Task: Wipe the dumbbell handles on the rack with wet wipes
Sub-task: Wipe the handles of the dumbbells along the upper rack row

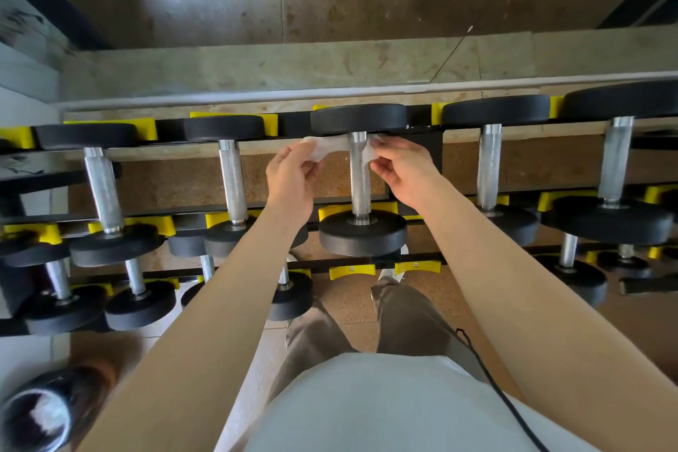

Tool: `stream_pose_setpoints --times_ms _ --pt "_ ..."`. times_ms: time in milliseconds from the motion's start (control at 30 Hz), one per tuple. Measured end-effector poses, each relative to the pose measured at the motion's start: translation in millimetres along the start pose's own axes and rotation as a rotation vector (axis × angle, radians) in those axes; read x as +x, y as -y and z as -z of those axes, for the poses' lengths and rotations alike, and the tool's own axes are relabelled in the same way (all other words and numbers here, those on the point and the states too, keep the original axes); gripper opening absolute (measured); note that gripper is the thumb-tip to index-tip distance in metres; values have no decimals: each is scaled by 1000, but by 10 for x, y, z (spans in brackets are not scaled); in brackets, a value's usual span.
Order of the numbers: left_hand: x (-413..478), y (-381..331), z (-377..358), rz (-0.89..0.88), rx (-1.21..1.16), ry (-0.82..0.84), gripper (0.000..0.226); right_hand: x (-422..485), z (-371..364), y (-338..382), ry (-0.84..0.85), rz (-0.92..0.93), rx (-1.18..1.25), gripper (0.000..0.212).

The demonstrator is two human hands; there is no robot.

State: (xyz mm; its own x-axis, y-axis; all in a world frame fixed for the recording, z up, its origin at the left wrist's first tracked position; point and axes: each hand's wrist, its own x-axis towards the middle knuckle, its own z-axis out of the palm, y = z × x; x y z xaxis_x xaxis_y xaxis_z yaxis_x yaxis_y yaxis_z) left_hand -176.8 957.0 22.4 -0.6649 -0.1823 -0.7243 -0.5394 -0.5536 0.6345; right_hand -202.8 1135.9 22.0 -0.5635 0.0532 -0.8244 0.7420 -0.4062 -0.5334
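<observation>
left hand (291, 174): thumb and fingers curled, pinching one end of the wet wipe (328, 147).
right hand (403, 172): fingertips bunched, pinching the other end.
wet wipe: stretched between the two pinches. It passes round the side of the handle (360, 182) that faces away from the camera, so the steel shows bare in front.
handle: knurled steel, centre dumbbell on the top tier, directly between the two sets of fingertips.
why this hold: my read is a strap grip. Tension from both ends presses the wipe onto the hidden side, and alternate pulls would scrub it without lifting the dumbbell.
why the dumbbell sits so: heads rest in yellow cradles (332, 211) on the rack (422, 143), which leaves the handle free all round.
edge beyond fingertips: far head (357, 118) is just past the wipe and stops travel that way.
edge behind knuckles: near head (363, 235) is well apart from the fingers, with most of the handle unwiped, I judge.
room: open gap on both sides of the handle. Neighbour handles (233, 180) and (489, 165) are well outside each wrist.
risk: knurling could snag or tear a thin wet wipe, and a slipped pinch means re-threading it.
cable (488, 371): black, hangs near the right forearm, away from the fingers.
</observation>
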Motion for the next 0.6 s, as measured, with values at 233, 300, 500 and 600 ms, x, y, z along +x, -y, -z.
stream_pose_setpoints --times_ms 233,300,500,600 --pt "15 135 -288 -90 341 72 7 -109 221 130 35 -2 260 24" --pt "28 144 -254 -73 383 42 6 -142 309 121 77 15 316 20" --pt "-80 113 260 -56 350 -51 16 -104 229 -93 43 108 -387 16" --pt "-60 200 343 -35 399 -101 14 -97 230 -120 -36 147 -451 13"
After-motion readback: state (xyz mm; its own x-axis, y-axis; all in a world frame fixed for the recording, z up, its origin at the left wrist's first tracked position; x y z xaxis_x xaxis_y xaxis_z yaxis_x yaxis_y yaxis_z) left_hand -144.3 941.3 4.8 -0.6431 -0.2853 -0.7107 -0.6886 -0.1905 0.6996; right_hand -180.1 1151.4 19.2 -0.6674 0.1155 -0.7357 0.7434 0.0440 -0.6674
